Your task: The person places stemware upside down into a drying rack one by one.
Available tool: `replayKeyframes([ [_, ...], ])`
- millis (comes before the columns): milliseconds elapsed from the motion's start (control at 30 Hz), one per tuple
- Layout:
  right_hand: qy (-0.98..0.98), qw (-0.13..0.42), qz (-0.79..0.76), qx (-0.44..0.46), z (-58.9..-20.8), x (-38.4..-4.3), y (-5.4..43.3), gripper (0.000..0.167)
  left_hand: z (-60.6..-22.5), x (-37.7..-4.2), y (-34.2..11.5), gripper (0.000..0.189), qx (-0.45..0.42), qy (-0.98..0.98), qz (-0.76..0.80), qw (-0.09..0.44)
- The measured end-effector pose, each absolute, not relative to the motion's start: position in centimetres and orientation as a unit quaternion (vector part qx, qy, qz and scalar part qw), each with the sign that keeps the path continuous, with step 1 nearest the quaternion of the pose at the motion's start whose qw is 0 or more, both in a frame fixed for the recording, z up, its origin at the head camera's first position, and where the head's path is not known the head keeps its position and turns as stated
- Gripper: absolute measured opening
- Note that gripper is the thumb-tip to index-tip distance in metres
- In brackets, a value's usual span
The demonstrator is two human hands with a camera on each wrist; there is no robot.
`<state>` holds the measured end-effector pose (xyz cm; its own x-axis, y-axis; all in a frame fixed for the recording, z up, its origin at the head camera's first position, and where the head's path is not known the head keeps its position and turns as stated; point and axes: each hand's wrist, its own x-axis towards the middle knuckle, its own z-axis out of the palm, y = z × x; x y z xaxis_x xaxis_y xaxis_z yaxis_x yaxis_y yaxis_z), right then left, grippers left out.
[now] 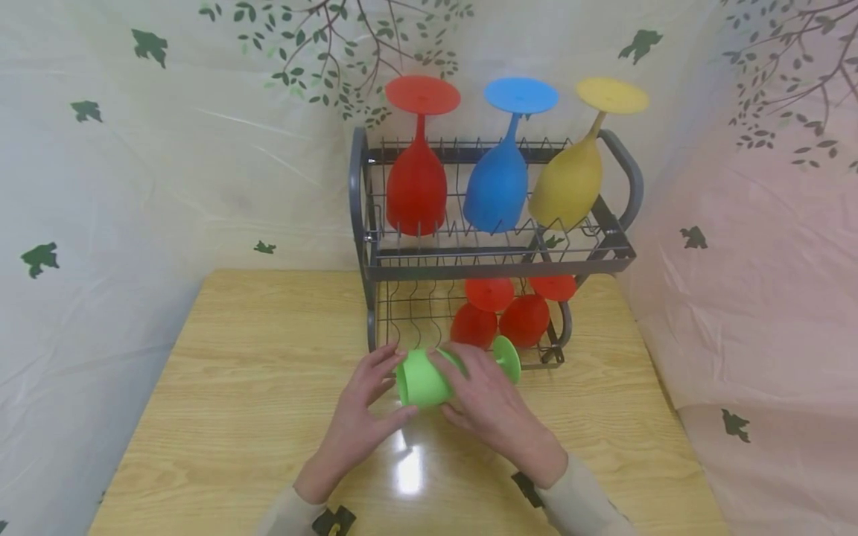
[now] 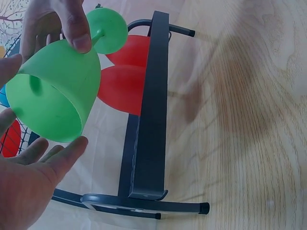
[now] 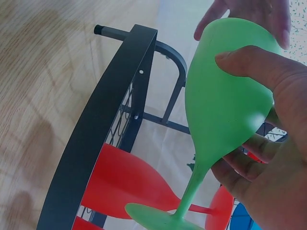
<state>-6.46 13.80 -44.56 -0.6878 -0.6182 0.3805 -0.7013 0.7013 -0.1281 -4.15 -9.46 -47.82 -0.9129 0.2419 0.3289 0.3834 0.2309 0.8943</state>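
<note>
A green plastic wine glass (image 1: 426, 378) lies on its side in the air, its mouth to the left and its foot to the right. My right hand (image 1: 492, 398) grips the bowl, thumb on one side and fingers round the other, as the right wrist view shows (image 3: 273, 124). Around the mouth, my left hand (image 1: 358, 417) is spread with slightly bent fingers; its fingertips are at the rim (image 2: 72, 120), some seeming to touch it. Just behind the glass, two red wine glasses (image 1: 474, 325) (image 1: 526, 321) sit upside down on the lower tier of a dish rack.
The dark two-tier dish rack (image 1: 503, 266) stands at the back of the wooden table (image 1: 255, 387). Its upper tier holds upside-down red (image 1: 417, 190), blue (image 1: 497, 186) and yellow (image 1: 568, 184) wine glasses. A patterned cloth (image 1: 281, 171) hangs behind.
</note>
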Motion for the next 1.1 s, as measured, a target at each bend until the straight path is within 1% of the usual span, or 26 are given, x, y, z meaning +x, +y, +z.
replayKeyframes([
  [167, -0.908, 0.157, 0.133, 0.365, -44.6, -6.5, 13.8, 0.081, -48.0, -4.2, -9.4, 0.067, -0.205, -0.775, -0.594, 0.064],
  [400, -0.908, 0.157, 0.137, 0.364, -44.7, -6.5, 13.7, 0.082, -48.1, -4.3, -9.4, 0.067, -0.203, -0.769, -0.604, 0.062],
  [567, -0.907, 0.161, 0.138, 0.365, -44.8, -6.5, 13.7, 0.082, -48.4, -4.3, -9.5, 0.064, -0.205, -0.762, -0.61, 0.07],
  [733, -0.904, 0.163, 0.149, 0.365, -44.7, -6.6, 14.0, 0.084, -48.8, -4.4, -9.7, 0.063, -0.188, -0.751, -0.629, 0.072],
  [1000, -0.895, 0.203, 0.191, 0.348, -44.0, -6.3, 15.4, 0.091, -49.4, -4.5, -10.2, 0.068, -0.13, -0.722, -0.678, 0.054],
  [1100, -0.889, 0.228, 0.216, 0.333, -43.8, -6.0, 16.1, 0.088, -49.5, -4.5, -10.3, 0.068, -0.118, -0.707, -0.695, 0.049],
])
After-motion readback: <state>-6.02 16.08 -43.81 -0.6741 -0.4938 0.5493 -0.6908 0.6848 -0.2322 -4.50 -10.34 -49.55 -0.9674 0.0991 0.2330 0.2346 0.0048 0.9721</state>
